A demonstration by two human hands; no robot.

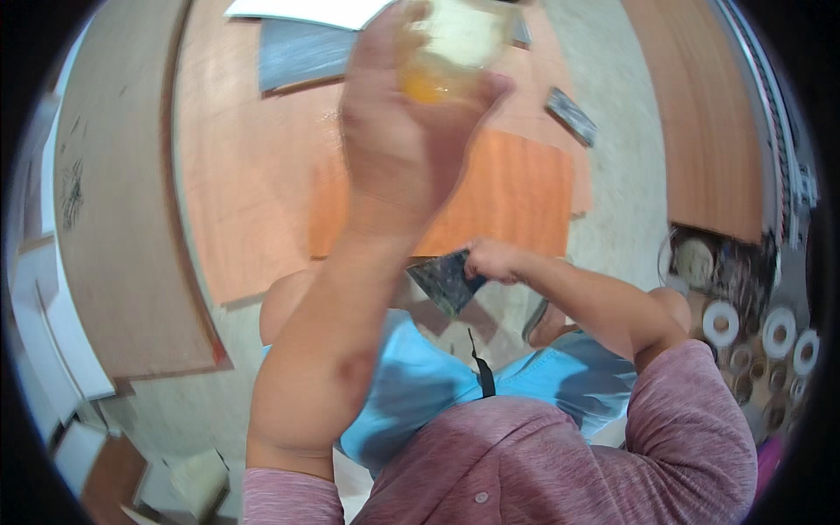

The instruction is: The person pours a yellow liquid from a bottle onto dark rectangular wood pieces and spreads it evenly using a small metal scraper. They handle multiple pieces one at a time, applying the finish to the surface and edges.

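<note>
My left hand is raised close to the camera, its fingers wrapped round a clear container. Pale light and an orange-yellow patch show in it; motion blurs its outline, and I cannot tell whether it is a cup or a bottle. Lower down, my right hand grips a dark, flat-bladed scraper with a wide edge. The scraper is just off the near edge of a bright orange sheet, which lies on a larger light-brown board.
A small dark block sits at the board's right edge. A grey-topped panel lies at the far side. Long boards stand on the left and right. Several rolls are at the lower right.
</note>
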